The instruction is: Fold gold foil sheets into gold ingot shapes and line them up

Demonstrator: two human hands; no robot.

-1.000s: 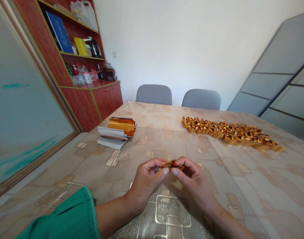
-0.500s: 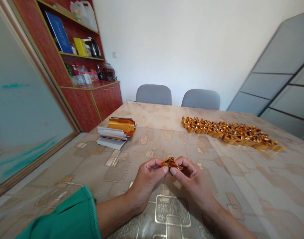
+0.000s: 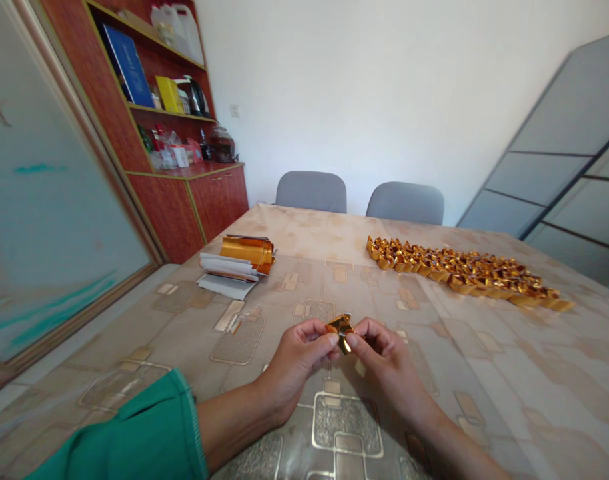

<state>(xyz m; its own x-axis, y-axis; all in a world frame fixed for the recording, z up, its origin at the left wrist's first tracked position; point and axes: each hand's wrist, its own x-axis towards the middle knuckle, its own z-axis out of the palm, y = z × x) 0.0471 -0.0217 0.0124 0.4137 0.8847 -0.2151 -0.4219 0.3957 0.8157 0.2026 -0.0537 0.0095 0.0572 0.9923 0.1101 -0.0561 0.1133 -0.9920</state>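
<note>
From the head camera, I see the person's left hand (image 3: 292,363) and right hand (image 3: 387,360) held close together just above the tabletop (image 3: 304,233). The fingers (image 3: 317,335) of both hands are closed on a small gold foil piece (image 3: 340,330), pinching it from either side, and it sits between the fingertips at the centre of my view.

That foil is what has just changed. A second ago it was a long, narrow fold lying across the fingertips; now it is bunched into a shorter, chunkier shape. It looks much closer to the folded gold pieces (image 3: 464,272) set out in a long row on the right of the tabletop, though I can't make out its fine folds from here.

Ahead and to the left of the hands, a curl of gold foil sheets (image 3: 247,252) lies against a stack of white paper (image 3: 227,277). A green sleeve (image 3: 134,433) covers the left arm near the elbow.
</note>
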